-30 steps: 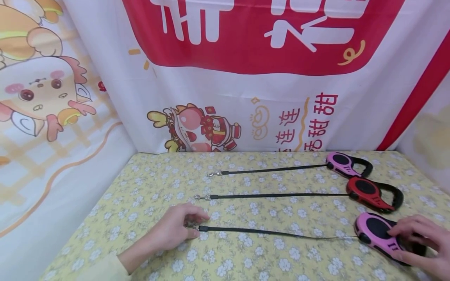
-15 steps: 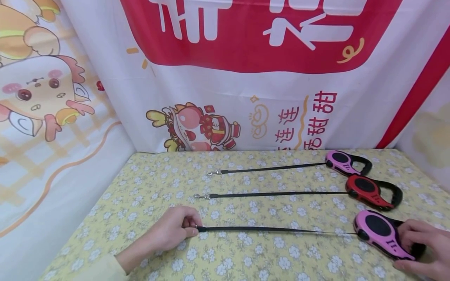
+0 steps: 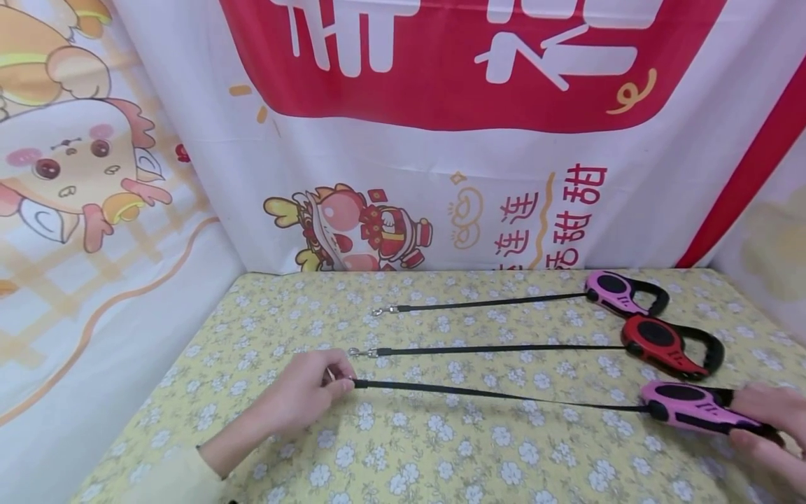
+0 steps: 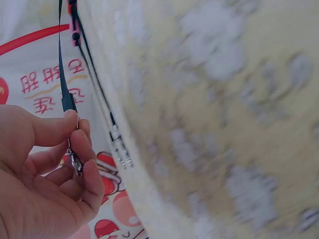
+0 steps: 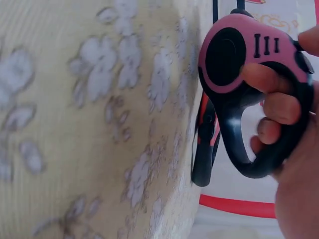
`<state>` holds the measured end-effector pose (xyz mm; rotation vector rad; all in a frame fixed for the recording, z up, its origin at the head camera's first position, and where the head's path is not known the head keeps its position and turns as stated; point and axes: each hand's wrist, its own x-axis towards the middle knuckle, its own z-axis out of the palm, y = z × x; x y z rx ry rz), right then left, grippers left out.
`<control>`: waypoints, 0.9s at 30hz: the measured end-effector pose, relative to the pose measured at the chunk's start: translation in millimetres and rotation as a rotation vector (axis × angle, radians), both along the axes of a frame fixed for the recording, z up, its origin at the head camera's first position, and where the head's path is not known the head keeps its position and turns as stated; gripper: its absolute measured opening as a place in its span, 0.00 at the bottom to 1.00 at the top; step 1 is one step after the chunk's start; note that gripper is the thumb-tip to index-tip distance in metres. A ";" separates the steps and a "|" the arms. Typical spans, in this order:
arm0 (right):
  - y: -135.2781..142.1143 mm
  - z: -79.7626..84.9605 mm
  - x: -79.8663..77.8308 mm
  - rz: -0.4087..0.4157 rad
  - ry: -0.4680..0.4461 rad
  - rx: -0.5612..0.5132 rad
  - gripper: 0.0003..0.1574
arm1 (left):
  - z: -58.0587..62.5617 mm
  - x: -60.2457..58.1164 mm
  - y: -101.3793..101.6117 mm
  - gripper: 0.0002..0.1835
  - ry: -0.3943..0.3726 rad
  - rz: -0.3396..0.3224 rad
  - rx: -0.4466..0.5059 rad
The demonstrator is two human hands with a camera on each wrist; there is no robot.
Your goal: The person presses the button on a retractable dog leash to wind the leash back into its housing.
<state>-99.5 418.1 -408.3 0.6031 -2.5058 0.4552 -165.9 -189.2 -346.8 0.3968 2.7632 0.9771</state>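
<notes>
The nearest pink and black retractable dog leash (image 3: 683, 402) is held in both hands. My right hand (image 3: 771, 420) grips its black loop handle, fingers curled through the loop in the right wrist view, where the pink casing (image 5: 259, 42) stands on edge above the cloth. At the other end, my left hand (image 3: 315, 385) pinches the metal clip (image 4: 75, 162) between thumb and fingers, just below the strap's black end sleeve. The black strap (image 3: 441, 388) stretches between the hands, with a slight twist toward the casing.
Behind lie a red retractable leash (image 3: 655, 343) and another pink one (image 3: 613, 292), straps drawn out leftward to metal clips. All are on a table with a yellow floral cloth (image 3: 504, 462). A printed white and red curtain (image 3: 441, 154) hangs at the back.
The right hand has taken hold of the near leash's handle and tilted the casing up on edge. The left hand has pinched the clip and moved it slightly away from the body, lifting the strap.
</notes>
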 end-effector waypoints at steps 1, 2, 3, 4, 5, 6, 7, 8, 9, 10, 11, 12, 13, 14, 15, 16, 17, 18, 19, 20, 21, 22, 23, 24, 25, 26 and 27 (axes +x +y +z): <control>-0.7 2.9 -1.6 0.039 0.035 -0.019 0.39 | 2.8 -1.1 -0.2 0.02 0.017 0.000 0.005; -1.6 6.4 -2.8 0.060 0.048 -0.038 0.40 | 5.6 -2.1 -0.4 0.02 0.029 0.003 0.009; -2.9 10.3 -3.6 0.072 0.047 -0.050 0.42 | 8.1 -3.3 -0.7 0.03 0.040 0.004 0.015; -3.5 14.3 -4.4 0.067 0.050 -0.057 0.42 | 10.4 -4.7 -0.8 0.02 0.057 0.007 0.018; -3.4 18.7 -5.7 0.067 0.060 -0.061 0.42 | 12.3 -6.5 -0.8 0.02 0.072 0.013 0.022; -3.2 23.3 -7.3 0.058 0.064 -0.056 0.42 | 14.2 -8.4 -0.5 0.02 0.082 0.021 0.031; -2.8 27.3 -10.0 0.053 0.076 -0.050 0.42 | 16.0 -11.2 0.0 0.02 0.096 0.031 0.040; -2.4 30.7 -12.9 0.049 0.087 -0.050 0.42 | 17.5 -14.1 0.3 0.02 0.113 0.041 0.050; -2.1 33.8 -16.7 0.050 0.102 -0.051 0.41 | 18.8 -17.8 1.0 0.02 0.137 0.053 0.056; -1.9 36.9 -20.8 0.055 0.110 -0.050 0.41 | 20.0 -21.9 1.9 0.02 0.161 0.064 0.062; -2.0 39.5 -25.5 0.072 0.118 -0.056 0.39 | 21.0 -26.3 3.1 0.03 0.177 0.079 0.068; -2.7 42.2 -29.6 0.061 0.123 -0.048 0.37 | 21.8 -31.1 4.4 0.03 0.200 0.088 0.072; -3.6 44.6 -33.5 0.038 0.130 -0.029 0.35 | 22.1 -36.1 5.8 0.04 0.222 0.096 0.075; -4.5 47.0 -37.2 0.004 0.137 -0.002 0.32 | 22.5 -40.8 7.6 0.04 0.237 0.107 0.075; -5.0 49.3 -41.2 -0.014 0.149 0.020 0.27 | 23.0 -45.9 9.9 0.05 0.240 0.125 0.075; -6.4 52.5 -44.4 -0.066 0.143 0.069 0.23 | 23.4 -51.0 12.2 0.05 0.245 0.137 0.077; -7.0 55.0 -47.9 -0.103 0.153 0.111 0.21 | 24.0 -56.2 14.9 0.05 0.253 0.147 0.077; -7.2 57.8 -51.0 -0.148 0.160 0.161 0.23 | 24.8 -61.7 18.0 0.06 0.262 0.153 0.081; -7.1 60.2 -54.3 -0.176 0.165 0.201 0.26 | 26.0 -66.9 21.5 0.06 0.265 0.160 0.084; -6.9 62.4 -57.9 -0.192 0.173 0.235 0.31 | 27.0 -72.3 24.7 0.06 0.268 0.165 0.087; -6.4 64.5 -61.9 -0.192 0.173 0.257 0.33 | 27.9 -77.6 27.7 0.06 0.274 0.171 0.093; -6.5 66.1 -65.5 -0.202 0.164 0.278 0.36 | 28.8 -82.4 30.2 0.06 0.281 0.174 0.100; -6.2 66.8 -69.7 -0.196 0.164 0.279 0.36 | 29.7 -86.5 32.4 0.07 0.279 0.183 0.106; -6.8 67.8 -73.7 -0.199 0.149 0.276 0.36 | 30.1 -90.1 34.0 0.07 0.274 0.195 0.110; -7.0 68.6 -78.3 -0.194 0.142 0.272 0.35 | 30.3 -93.4 34.8 0.07 0.270 0.207 0.113; -7.2 69.1 -83.0 -0.188 0.130 0.263 0.32 | 30.0 -96.3 35.0 0.07 0.267 0.218 0.119; -8.1 69.5 -87.8 -0.185 0.112 0.244 0.30 | 29.3 -100.0 35.0 0.07 0.266 0.230 0.123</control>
